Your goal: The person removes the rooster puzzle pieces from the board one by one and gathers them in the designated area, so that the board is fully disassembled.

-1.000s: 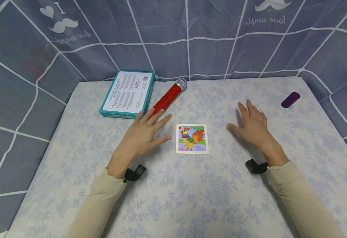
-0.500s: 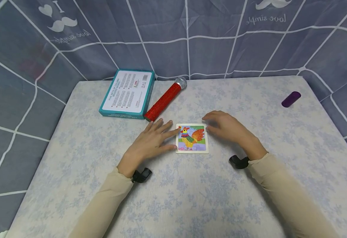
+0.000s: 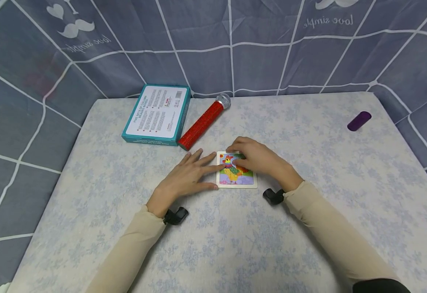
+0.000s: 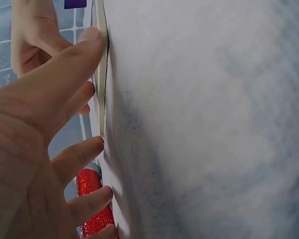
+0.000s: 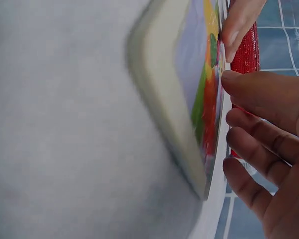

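A square jigsaw puzzle (image 3: 237, 186) with a rooster picture and a pale frame lies flat on the table. My left hand (image 3: 184, 177) is spread at its left side. The index fingertip reaches over the frame onto the picture, and the thumb tip is right at the lower left corner. From the right, my right hand (image 3: 259, 156) arches over the puzzle's upper right part, hiding much of the rooster's tail. Its thumb (image 5: 261, 92) points down at the picture, while the bent fingers are at the far edge. A gap shows between thumb and fingers in the right wrist view.
A red glittery microphone (image 3: 202, 125) with a silver head lies behind the left hand, beside a teal and white box (image 3: 156, 112). Far right on the table (image 3: 213, 244) is a small dark purple cylinder (image 3: 359, 121). A grey checked curtain (image 3: 257, 67) hangs behind.
My right hand has come left from beside the puzzle to over its upper right part. My left hand has moved right, from near the microphone to the puzzle's left side.
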